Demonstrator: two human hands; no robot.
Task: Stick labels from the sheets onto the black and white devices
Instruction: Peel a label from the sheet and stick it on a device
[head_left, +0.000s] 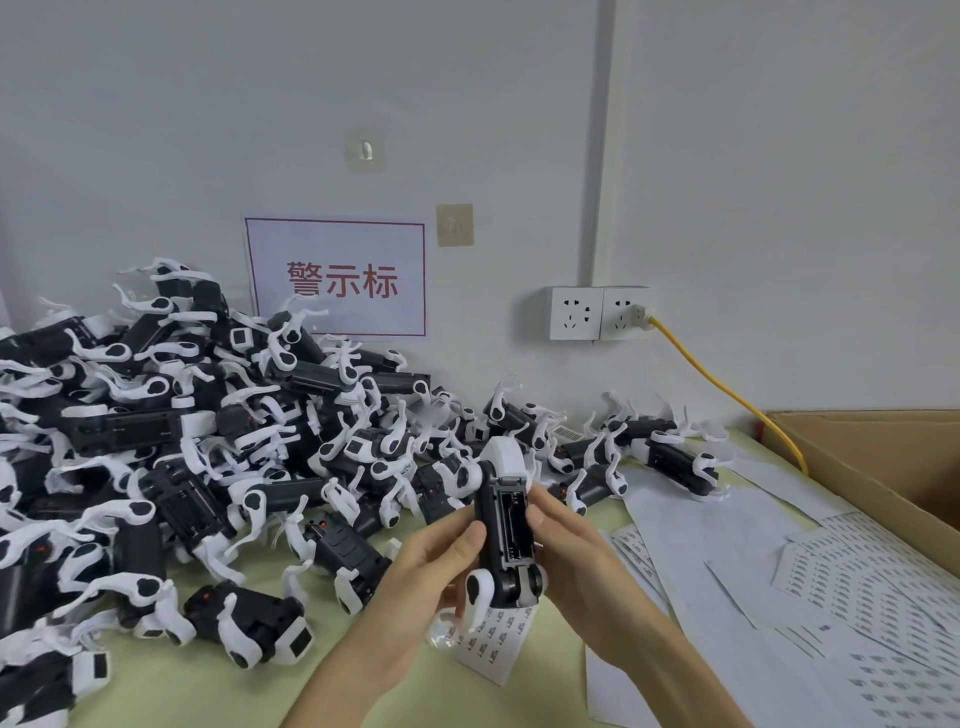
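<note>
Both forearms are reaching in from below; the left hand (441, 558) and right hand (563, 545) are gripping one device (503, 525) from either side, holding it upright above a label sheet (493, 647) lying on the surface (208, 691).

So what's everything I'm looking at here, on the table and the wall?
held device: one, black and white, upright at centre
pile of devices: many, black and white, heaped on the table's left and along the wall
label sheets: several, white with small dark labels, spread on the table's right
table: one, pale green
cardboard box: one, brown, far right
wall sign: one, white with red border and characters, behind the pile
sockets: two, white, on the wall
cable: one, yellow, plugged into the right socket
wall hooks: two, one clear, one beige, above the sign
left hand: grips the held device's left side
right hand: grips its right side
</note>
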